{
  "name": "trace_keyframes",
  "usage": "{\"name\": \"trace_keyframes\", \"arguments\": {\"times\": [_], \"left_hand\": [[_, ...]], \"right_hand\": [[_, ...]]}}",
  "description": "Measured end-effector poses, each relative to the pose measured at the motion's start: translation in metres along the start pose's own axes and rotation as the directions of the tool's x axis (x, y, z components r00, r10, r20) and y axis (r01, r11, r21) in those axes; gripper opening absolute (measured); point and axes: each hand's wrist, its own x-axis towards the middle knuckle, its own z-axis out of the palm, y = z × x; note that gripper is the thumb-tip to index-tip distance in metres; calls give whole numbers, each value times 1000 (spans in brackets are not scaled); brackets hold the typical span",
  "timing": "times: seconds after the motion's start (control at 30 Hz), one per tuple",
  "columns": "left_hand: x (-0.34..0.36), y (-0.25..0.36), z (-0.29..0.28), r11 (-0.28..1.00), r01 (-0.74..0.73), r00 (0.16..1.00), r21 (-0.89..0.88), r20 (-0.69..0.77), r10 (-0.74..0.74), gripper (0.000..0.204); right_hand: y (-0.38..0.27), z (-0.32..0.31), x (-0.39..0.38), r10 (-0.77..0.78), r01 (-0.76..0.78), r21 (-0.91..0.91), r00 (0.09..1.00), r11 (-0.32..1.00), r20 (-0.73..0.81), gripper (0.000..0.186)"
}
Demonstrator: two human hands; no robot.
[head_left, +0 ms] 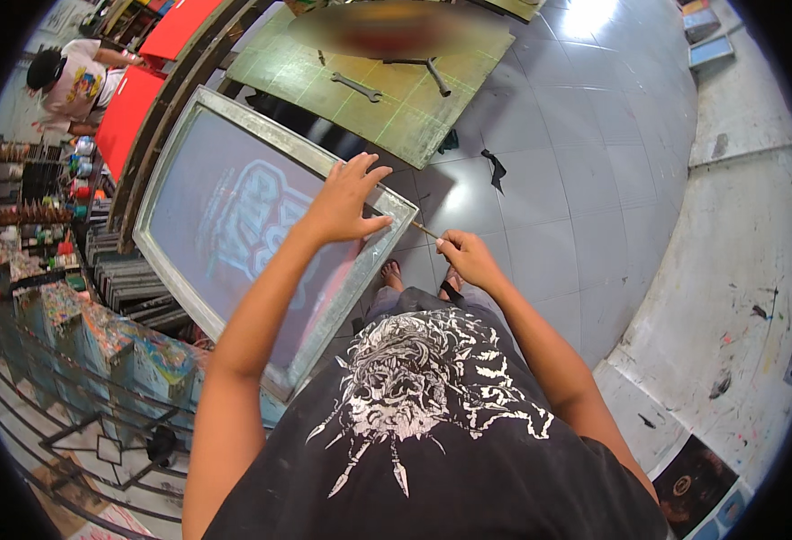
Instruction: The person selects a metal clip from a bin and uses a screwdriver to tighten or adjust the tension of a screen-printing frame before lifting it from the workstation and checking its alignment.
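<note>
A screen-printing screen with a metal frame and pale blue-grey mesh stands tilted on my left, a lighter design showing on it. My left hand rests on the frame near its upper right corner, fingers spread. My right hand, just beyond that corner, grips a thin metal rod or tool that reaches to the frame; its exact tip is too small to make out. Above the screen, a greenish board carries an open-ended wrench and a bent metal tool.
A co-worker stands at upper left beside red panels. Racks of frames and paint-splattered ledges line the left, above dark metal railings. Grey tiled floor holds a black scrap. Pale ledges run along the right.
</note>
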Motion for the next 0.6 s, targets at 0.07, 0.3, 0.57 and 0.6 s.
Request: {"name": "trace_keyframes", "arguments": {"times": [0.07,0.3,0.57,0.6], "left_hand": [[-14,25,18,983,160,973,-86,-153,-172,66],[-40,82,53,936,334,886,-108,-302,-351,53],[-45,85,75,930,355,852,-89,-379,-362,45],[-45,85,76,930,359,849,-81,-385,-361,45]], "right_hand": [[0,-7,2,57,-70,126,993,990,107,43],[12,-7,6,151,-285,482,942,828,299,41],[13,5,4,-58,66,242,998,968,-38,19],[14,5,4,-22,26,245,1000,969,-20,19]]}}
